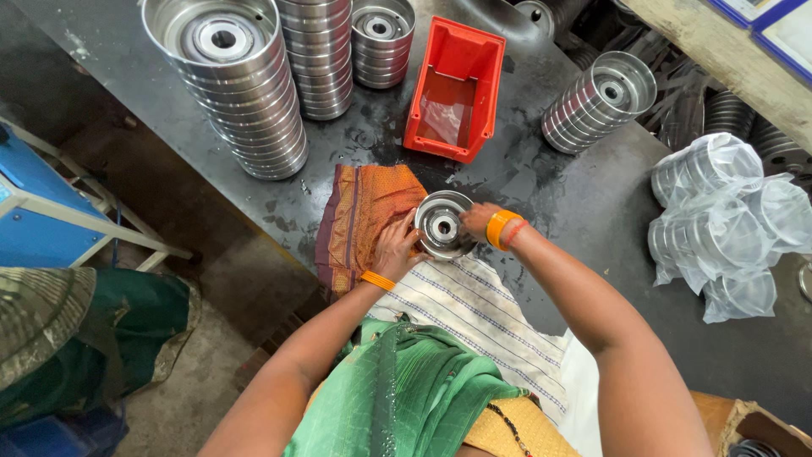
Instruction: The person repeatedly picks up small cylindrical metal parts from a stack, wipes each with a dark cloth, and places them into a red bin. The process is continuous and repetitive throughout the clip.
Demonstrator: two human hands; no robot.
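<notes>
A round shiny metal disc part [441, 224] with a centre hole lies on an orange-brown patterned cloth [365, 211] at the near edge of the dark table [584, 203]. My left hand [394, 250] presses on the cloth and touches the part's left rim. From the right, my right hand [479, 220], with orange bangles at the wrist, grips the part's right rim. A white striped cloth [474, 309] lies just below the part.
Tall stacks of the same metal parts [245, 93] stand at the back left. An open red plastic bin [452, 89] sits behind the cloth. Another stack [596, 101] leans at the back right. Parts wrapped in clear plastic [723, 224] lie at the right. A blue stand [42, 211] is at the left.
</notes>
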